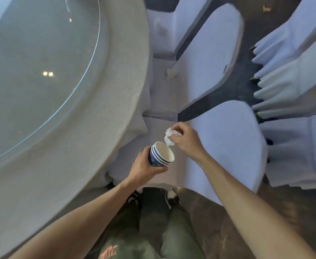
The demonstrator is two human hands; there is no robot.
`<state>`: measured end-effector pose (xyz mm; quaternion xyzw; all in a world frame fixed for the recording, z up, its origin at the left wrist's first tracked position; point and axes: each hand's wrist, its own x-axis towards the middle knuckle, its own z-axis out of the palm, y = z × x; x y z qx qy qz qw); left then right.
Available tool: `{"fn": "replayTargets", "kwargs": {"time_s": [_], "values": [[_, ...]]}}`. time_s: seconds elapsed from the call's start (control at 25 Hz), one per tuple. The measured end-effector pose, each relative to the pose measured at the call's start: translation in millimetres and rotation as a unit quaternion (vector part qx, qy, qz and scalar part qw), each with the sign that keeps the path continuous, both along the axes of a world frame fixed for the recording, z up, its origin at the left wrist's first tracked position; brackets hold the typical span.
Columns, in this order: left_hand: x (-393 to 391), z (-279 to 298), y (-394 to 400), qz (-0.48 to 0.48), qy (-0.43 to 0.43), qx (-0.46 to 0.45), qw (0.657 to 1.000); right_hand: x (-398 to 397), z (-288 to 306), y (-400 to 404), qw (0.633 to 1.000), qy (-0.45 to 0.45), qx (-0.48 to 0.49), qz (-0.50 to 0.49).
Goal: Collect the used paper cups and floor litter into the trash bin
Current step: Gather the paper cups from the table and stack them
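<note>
Beside the round white-clothed table's edge (104, 116), in the narrow gap before a white-covered chair (228, 146), the left hand (144, 168) grips a stack of blue-and-white paper cups (160, 156) while the right hand (186, 140) pinches a crumpled white tissue (169, 137) at the top cup's rim.

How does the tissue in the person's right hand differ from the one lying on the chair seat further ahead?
The white tissue is pinched by the right hand just above the stacked paper cups that the left hand holds; the yellowish tissue lies untouched on the chair seat. The held one looks brighter and hangs lengthwise; the other sits bunched. Both are crumpled.
</note>
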<state>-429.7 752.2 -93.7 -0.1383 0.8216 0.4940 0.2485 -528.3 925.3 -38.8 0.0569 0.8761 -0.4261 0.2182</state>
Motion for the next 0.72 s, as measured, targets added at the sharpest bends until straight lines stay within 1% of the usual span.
{"fn": "replayTargets", "kwargs": {"time_s": [0.08,0.16,0.24,0.32,0.4,0.48,0.6,0.72], "values": [[-7,19,17,0.014,0.030,0.004,0.999,4,28,8,0.999,0.036,-0.013,-0.008],[-10,47,43,0.029,0.065,0.001,0.997,13,55,29,0.998,0.056,-0.027,0.010],[-13,69,71,0.045,0.107,-0.008,0.993,20,75,56,0.996,0.045,-0.038,0.061],[-11,86,101,0.061,0.146,-0.034,0.987,26,91,90,0.989,0.039,-0.036,0.135],[-9,95,127,0.077,0.180,-0.058,0.979,27,108,124,0.980,0.058,-0.033,0.185],[-10,102,150,0.093,0.198,-0.067,0.974,27,123,156,0.973,0.064,-0.021,0.220],[-8,121,186,0.126,0.216,-0.080,0.965,24,132,194,0.958,0.037,-0.035,0.283],[-19,125,208,0.151,0.214,-0.075,0.962,-2,131,209,0.950,0.031,-0.047,0.306]]}}
